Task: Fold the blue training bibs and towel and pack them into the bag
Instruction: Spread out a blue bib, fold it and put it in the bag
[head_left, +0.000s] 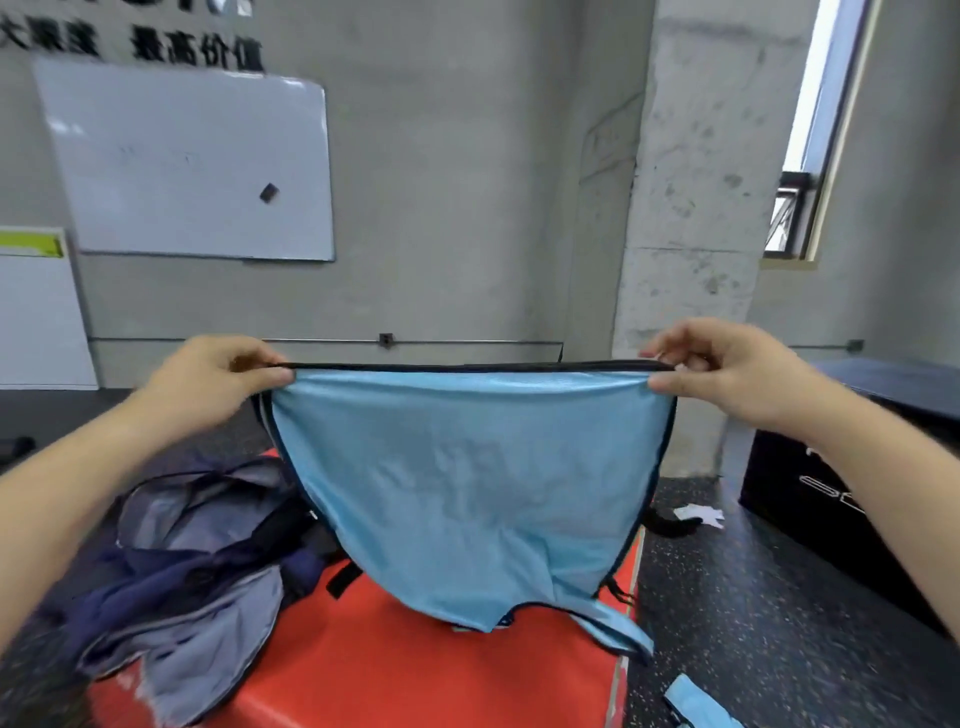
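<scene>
Here, a blue training bib hangs stretched in the air above a red padded block. Its dark-trimmed upper edge is pinched at both ends, by the left hand at one corner and the right hand at the other, each between thumb and fingers. The bag lies open and slumped on the block's left side. A second blue piece lies on the floor. Step in hand, as judged: squaring the bib for its first fold. The next move probably calls for bringing the two corners together evenly.
</scene>
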